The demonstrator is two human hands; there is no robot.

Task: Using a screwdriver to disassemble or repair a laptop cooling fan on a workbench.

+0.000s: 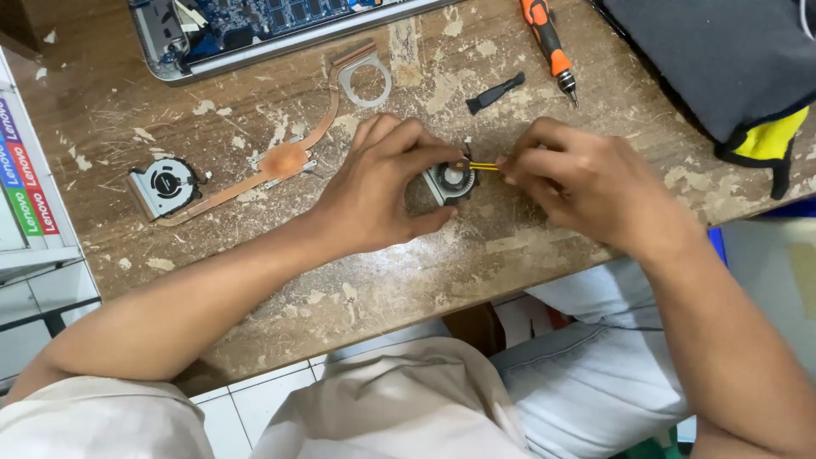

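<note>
- The small cooling fan (450, 181) lies on the worn wooden surface (255, 280) and serves as the landmark here; it is already out of the opened laptop chassis (255, 34), which sits well beyond it at the far edge
- The left hand (382, 183) wraps the fan's left side, its grip clamped on the housing, thumb below and fingers over the top
- The right hand (578, 183), just right of the fan, has its grip pinched together on the yellow wires (483, 167) that run out of the fan's right edge
- By the look of it, removal is done and the work now sits at the wiring of this one fan; whether the wires are being freed or fitted cannot be told
- Left of the fan, a second fan (163, 187) is joined to a copper heat pipe (280, 161), lying loose on the surface and untouched
- Beyond the fan to the right, an orange screwdriver (548, 42) and a small black plastic piece (495, 93) rest apart from both hands
- The chassis is still open with its board showing, so I judge reassembly as wholly left to do
</note>
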